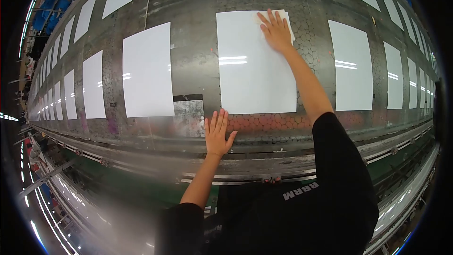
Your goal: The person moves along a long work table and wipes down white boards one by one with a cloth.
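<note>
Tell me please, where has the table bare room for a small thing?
The table is bare between the middle sheet and its left neighbour, above the grey rectangle. Right of the middle sheet is crowded: the right forearm crosses there. The left hand crowds the gap's lower end.

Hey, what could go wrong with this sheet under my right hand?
The white sheet could shift or crease: your right hand lies near its top-right corner, while your left hand is only by the bottom-left corner. Its lower edge might also pick up color from the reddish patch on the table just below, if that's wet.
</note>
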`<state>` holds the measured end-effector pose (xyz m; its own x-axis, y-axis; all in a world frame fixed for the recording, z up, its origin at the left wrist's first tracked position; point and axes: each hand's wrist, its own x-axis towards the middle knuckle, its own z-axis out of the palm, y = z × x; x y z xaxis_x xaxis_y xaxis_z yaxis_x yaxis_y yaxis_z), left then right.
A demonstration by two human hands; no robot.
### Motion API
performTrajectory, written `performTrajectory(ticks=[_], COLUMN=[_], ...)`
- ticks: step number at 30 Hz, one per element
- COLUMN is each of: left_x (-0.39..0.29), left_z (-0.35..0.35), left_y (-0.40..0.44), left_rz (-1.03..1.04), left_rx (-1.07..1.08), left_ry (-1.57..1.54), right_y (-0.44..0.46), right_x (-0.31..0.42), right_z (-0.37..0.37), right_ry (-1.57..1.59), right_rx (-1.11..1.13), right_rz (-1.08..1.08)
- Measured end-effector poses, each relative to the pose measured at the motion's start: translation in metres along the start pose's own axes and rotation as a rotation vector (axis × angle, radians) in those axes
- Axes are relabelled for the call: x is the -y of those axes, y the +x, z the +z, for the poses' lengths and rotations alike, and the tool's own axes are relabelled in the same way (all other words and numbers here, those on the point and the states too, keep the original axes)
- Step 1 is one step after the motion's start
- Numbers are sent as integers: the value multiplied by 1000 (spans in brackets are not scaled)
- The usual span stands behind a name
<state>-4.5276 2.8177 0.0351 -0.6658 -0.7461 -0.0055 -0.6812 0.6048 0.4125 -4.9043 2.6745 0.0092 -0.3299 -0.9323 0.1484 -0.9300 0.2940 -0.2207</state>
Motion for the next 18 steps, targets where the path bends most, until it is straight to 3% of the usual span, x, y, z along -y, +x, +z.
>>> performTrajectory(ticks=[3,7,10,12,14,16,18], left_x=[-1,1,4,7,11,17,23], left_z=[-1,4,8,9,10,9,6], left_y=[0,-2,-4,-4,-6,-2,9], left_rz=[-18,14,33,55,96,90,-9], left_rx=[-9,-63,-86,-85,-98,-52,2], left_ry=[14,15,1,-40,-96,-216,-474], right_y=[-7,-120,-223,-277,-323,-349,-384], right_x=[2,24,48,53,37,13,-17], right_z=[3,-11,-42,-68,-88,-129,-152], right_ry=[-41,-62,121,502,901,1072,1151], right_rx=[28,80,293,468,670,719,484], right_rz=[75,2,-36,-64,243,460,646])
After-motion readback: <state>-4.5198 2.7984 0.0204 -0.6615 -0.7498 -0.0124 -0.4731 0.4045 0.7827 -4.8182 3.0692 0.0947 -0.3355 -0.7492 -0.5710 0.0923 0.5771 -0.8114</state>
